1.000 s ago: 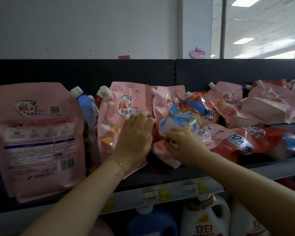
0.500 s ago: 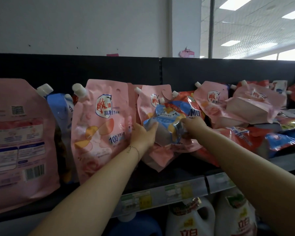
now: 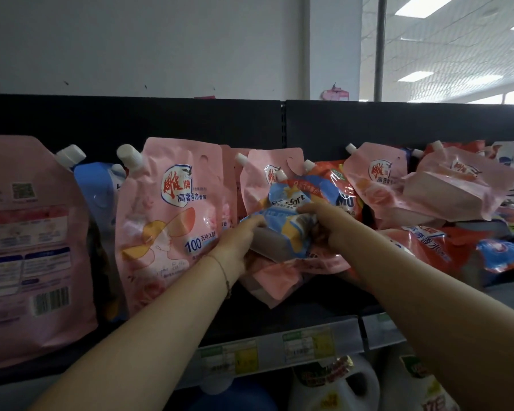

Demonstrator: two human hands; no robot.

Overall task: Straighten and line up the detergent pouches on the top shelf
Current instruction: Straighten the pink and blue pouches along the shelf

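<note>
A small blue pouch (image 3: 291, 209) with yellow print and a white cap is held in front of the shelf's middle. My left hand (image 3: 235, 247) grips its lower left edge; my right hand (image 3: 324, 223) grips its right side. Behind it stands an upright pink pouch (image 3: 267, 179), and a crumpled pink pouch (image 3: 276, 277) lies under it. A tall pink pouch (image 3: 169, 221) stands upright to the left. Another large pink pouch (image 3: 27, 247) shows its back at the far left. Pink and orange pouches (image 3: 428, 203) lie jumbled to the right.
A blue pouch (image 3: 98, 191) is wedged between the two large pink ones. The top shelf's front edge (image 3: 309, 345) carries price labels. White detergent jugs (image 3: 339, 387) stand on the shelf below. A black back panel (image 3: 161, 120) rises behind the pouches.
My left hand left the tall pink pouch and moved right onto the blue pouch. Both hands have lifted the blue pouch slightly. The view has shifted right and closer.
</note>
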